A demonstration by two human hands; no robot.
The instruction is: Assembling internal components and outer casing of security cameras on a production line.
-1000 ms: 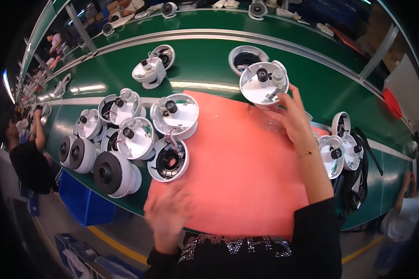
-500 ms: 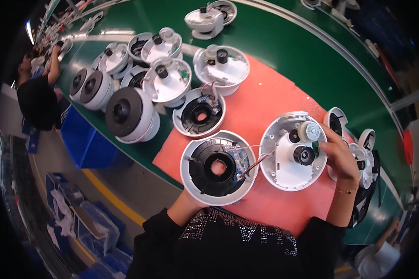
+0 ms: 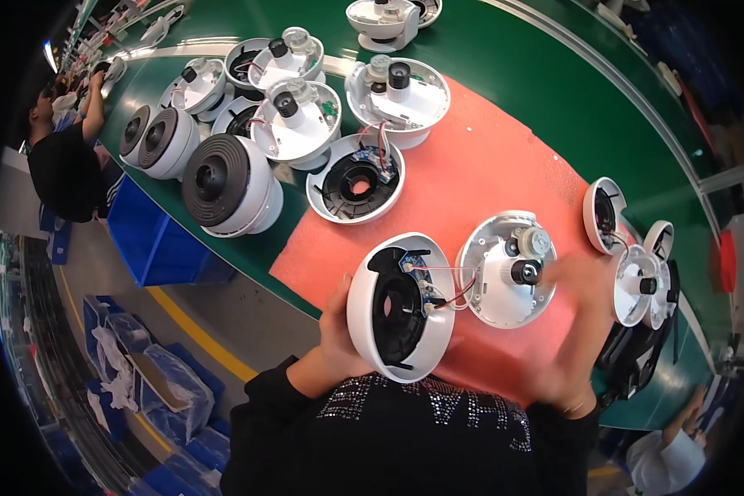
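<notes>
**Housing tipped up in the left hand, camera plate now beside it**

Half a second ago the white dome housing (image 3: 400, 307) lay flat on the orange mat, open side up. Now it is tilted on edge just below the middle of the frame, its dark inside turned toward the right. The left hand (image 3: 336, 331) cups its outer shell from the left side; the fingers are wrapped around behind it, so only the thumb side shows. Thin red and white wires (image 3: 443, 285) run from the housing to the round white camera plate (image 3: 507, 269) just beside it on the right, so the two halves are joined and cannot be moved far apart. The right hand (image 3: 577, 318) is a motion blur over the right edge of that plate; whether its fingers are spread or pinching cannot be told.

The orange mat (image 3: 488, 169) is bare above the plate, the widest open patch. Its lower left edge meets the green bench (image 3: 504, 50), whose rim falls away toward the floor right under the left hand. A second open housing (image 3: 356, 178) and a cluster of finished domes (image 3: 230, 184) crowd the upper left. More camera parts (image 3: 641, 277) hem in the right side.
</notes>
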